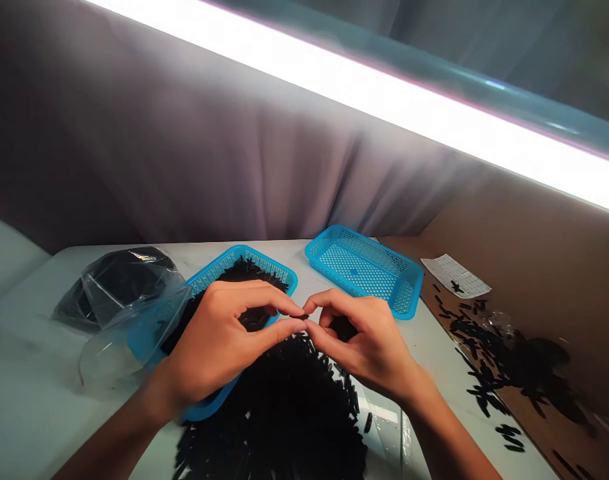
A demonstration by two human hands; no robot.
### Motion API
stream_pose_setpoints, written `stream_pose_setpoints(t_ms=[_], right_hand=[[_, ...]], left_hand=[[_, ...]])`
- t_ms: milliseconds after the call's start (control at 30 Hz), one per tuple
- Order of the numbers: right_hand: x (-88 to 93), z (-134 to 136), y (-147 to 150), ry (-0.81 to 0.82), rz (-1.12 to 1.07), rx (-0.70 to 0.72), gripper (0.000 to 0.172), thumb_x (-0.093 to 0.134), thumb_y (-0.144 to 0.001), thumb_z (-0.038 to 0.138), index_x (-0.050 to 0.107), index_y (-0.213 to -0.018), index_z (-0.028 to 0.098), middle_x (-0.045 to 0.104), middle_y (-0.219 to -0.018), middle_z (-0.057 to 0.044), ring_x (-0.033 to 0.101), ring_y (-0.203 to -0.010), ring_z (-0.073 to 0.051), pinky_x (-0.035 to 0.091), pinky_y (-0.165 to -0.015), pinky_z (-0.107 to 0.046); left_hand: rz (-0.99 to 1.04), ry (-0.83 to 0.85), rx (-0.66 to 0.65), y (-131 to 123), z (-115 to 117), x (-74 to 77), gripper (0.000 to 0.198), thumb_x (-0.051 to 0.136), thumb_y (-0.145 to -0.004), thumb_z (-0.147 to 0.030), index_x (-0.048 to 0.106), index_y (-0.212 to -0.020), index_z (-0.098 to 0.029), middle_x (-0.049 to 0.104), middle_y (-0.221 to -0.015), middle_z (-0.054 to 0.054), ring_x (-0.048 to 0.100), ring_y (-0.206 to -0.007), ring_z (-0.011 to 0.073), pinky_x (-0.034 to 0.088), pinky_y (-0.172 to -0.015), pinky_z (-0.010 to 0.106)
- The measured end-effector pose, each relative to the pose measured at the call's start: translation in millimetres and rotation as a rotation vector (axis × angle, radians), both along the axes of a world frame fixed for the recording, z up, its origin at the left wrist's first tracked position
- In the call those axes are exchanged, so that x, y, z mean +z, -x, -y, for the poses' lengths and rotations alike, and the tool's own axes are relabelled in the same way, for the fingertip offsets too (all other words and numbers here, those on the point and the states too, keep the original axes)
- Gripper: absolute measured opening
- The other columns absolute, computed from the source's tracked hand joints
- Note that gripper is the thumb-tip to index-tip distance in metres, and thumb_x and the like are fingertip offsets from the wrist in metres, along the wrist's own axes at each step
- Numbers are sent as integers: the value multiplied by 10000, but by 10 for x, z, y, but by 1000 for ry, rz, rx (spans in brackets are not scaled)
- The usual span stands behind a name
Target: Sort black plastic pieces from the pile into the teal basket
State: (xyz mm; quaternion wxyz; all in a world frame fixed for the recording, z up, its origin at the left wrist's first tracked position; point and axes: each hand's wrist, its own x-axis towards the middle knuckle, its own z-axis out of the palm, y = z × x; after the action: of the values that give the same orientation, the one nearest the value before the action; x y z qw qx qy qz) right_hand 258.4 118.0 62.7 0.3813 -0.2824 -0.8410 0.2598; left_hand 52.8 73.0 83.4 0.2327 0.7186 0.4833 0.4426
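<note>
A: Count?
B: 2 hands. L hand (pixel 219 340) and R hand (pixel 364 340) both pinching 1 small black piece (pixel 300 317) at fingertips, over black pcs heap (pixel 279 413).
A: Containers?
B: 2 blue mesh baskets. L basket (pixel 229 258) holds black pcs, R basket (pixel 364 270) shows bare mesh. 1 clear bag (pixel 129 327) beside L basket. Loose pcs (pixel 504 360) on cardboard (pixel 534 227), right.

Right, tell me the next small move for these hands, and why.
Probably have the left hand and right hand carry the small black piece pinched between them into the blue basket, whose mesh shows bare; the other basket is heaped.
</note>
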Motion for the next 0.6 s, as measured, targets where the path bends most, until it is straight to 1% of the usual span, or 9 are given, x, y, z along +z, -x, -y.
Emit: stream_pose_setpoints(t_ms=[67,167,267,367,467,533,600], right_hand=[[28,36,13,-77,-35,-45,61,662,-898,157,709,-919,189,588,-573,72,488,-458,-66,384,-470,-187],[79,82,3,-161,-62,-76,52,686,-907,144,710,-923,187,606,-574,71,516,-462,-70,406,-476,-191],[125,118,-25,-180,-68,-107,41,736,-908,161,714,-929,187,628,-593,67,532,-467,-70,414,-477,-198],[159,135,-52,-171,-80,-161,73,780,-890,186,709,-901,197,638,-591,71,518,-451,-70,415,-471,-204],[190,143,-75,-100,-93,-186,104,805,-879,230,703,-876,208,641,-603,71,510,-456,-67,409,-470,-200],[213,150,-86,-8,-96,-177,129,821,-866,256,701,-849,213,642,-613,67,539,-494,-72,419,-498,-197],[238,158,-89,105,-99,-160,149,833,-851,275,702,-814,215,639,-611,63,554,-523,-80,420,-522,-205]], left_hand=[[61,-20,-11,-4,12,11,97,829,-834,-197,804,-861,-286,812,-869,-59,771,-823,143,607,-787,213],[126,-78,-21,-15,17,12,156,818,-834,-129,798,-857,-282,815,-871,-62,775,-839,137,620,-813,213],[156,-141,-6,-32,29,9,181,796,-845,-93,786,-847,-274,816,-875,-68,774,-841,124,623,-827,212],[207,-122,10,-40,51,10,202,807,-833,-93,783,-867,-291,814,-895,-79,774,-875,124,626,-862,222],[254,-46,24,-39,61,13,198,830,-814,-123,794,-884,-304,812,-884,-75,778,-859,126,632,-833,200],[274,5,22,-39,57,16,185,833,-810,-136,800,-888,-300,815,-876,-67,783,-838,123,631,-794,169],[308,46,3,-42,48,17,174,827,-808,-130,801,-880,-287,817,-871,-58,787,-835,120,628,-787,145]])
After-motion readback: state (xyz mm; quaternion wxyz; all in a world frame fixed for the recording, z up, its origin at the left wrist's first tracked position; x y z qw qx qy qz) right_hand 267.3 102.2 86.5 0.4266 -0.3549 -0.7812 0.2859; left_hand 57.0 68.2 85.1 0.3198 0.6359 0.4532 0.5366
